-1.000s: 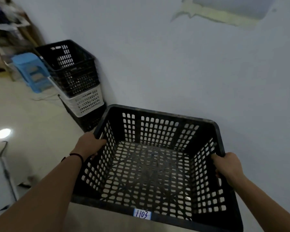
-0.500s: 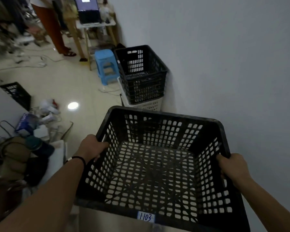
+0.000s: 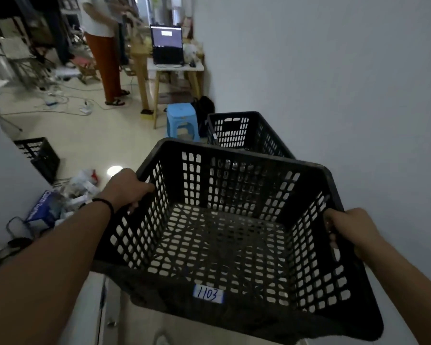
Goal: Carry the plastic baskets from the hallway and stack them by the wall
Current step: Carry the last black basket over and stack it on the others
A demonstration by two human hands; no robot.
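I hold a black plastic basket (image 3: 234, 235) in front of me, empty, with a white label reading 1103 on its near rim. My left hand (image 3: 127, 189) grips its left rim and my right hand (image 3: 348, 227) grips its right rim. Just beyond its far rim, against the grey wall (image 3: 334, 83), stands the stack of baskets (image 3: 244, 133); only the top black one shows, the held basket hides the lower ones.
A blue stool (image 3: 182, 120) stands behind the stack, then a small table with a laptop (image 3: 167, 46). A person (image 3: 102, 51) stands further back among floor cables. Another black basket (image 3: 39, 155) and loose clutter (image 3: 67, 197) lie at the left.
My view has swung left and up along the wall. The stack by the wall now sits directly beyond the held basket and much closer. Both hands keep the same grip.
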